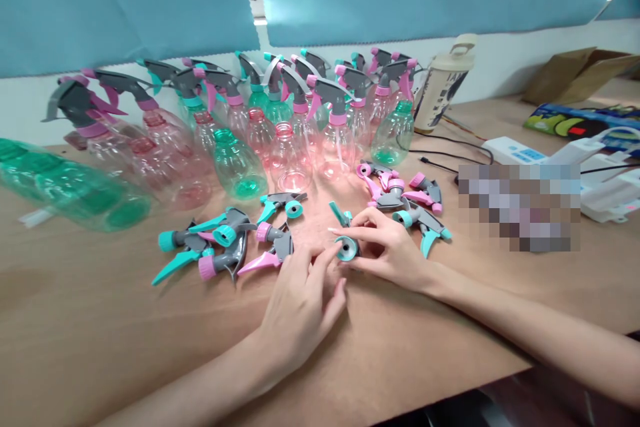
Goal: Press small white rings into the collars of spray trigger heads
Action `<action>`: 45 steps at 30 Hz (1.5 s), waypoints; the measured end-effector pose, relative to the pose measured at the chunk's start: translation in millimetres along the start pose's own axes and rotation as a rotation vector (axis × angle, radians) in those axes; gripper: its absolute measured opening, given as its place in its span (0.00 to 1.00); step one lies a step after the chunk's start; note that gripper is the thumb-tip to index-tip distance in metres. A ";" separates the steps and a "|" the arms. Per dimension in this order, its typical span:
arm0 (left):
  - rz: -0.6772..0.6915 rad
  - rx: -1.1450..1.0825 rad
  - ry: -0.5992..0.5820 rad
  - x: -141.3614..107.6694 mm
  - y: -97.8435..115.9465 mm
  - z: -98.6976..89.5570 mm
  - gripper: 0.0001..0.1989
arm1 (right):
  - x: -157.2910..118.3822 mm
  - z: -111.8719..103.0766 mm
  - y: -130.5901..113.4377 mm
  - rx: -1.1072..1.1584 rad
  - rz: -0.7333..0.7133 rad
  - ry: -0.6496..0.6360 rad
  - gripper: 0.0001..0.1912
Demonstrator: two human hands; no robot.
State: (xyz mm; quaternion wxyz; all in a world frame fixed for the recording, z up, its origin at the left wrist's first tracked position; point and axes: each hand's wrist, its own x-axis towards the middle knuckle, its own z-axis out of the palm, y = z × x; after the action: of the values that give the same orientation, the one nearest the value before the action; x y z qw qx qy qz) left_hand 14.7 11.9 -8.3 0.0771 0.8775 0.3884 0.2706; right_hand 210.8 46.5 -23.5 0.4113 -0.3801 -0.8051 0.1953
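My right hand [395,250] grips a grey and teal trigger spray head [346,249], its round teal collar turned toward me. Beside it, my left hand [303,300] reaches in with a fingertip at the collar's edge, its thumb apart and nothing held in it. Left of my hands lies a loose group of spray heads, among them a pink-collared one [275,243] and a teal-collared one [227,230]. More spray heads lie close to my right hand, one with a teal trigger [425,223] and several pink ones [390,193].
Behind stand clear bottles, some open-necked like this green one [240,167] and pink one [287,160], others topped with spray heads [327,97]. Green bottles [75,187] lie at left. At right are a tumbler [445,83], cables, a white power strip [515,150] and a cardboard box [575,73].
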 end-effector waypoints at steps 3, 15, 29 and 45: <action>0.022 0.004 0.007 -0.7 -0.1 0.2 0.20 | -0.2 -0.2 0.0 -0.003 0.013 0.008 0.22; -0.014 -0.039 -0.021 -0.7 0.0 1.2 0.21 | 0.9 -0.9 -3.9 0.016 -0.013 0.044 0.18; 0.003 -0.142 -0.076 2.1 -2.7 -0.5 0.16 | 3.5 -4.7 2.9 0.076 -0.065 -0.068 0.20; 0.046 0.107 0.030 0.9 -3.2 2.2 0.15 | 0.2 -8.9 -2.7 -0.134 0.003 -0.103 0.18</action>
State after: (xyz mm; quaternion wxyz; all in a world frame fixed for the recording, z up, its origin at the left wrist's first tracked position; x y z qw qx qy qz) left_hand 14.4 14.9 -10.9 0.0179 0.8849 0.3831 0.2643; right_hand 216.7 44.9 -16.5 0.3424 -0.3976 -0.8359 0.1609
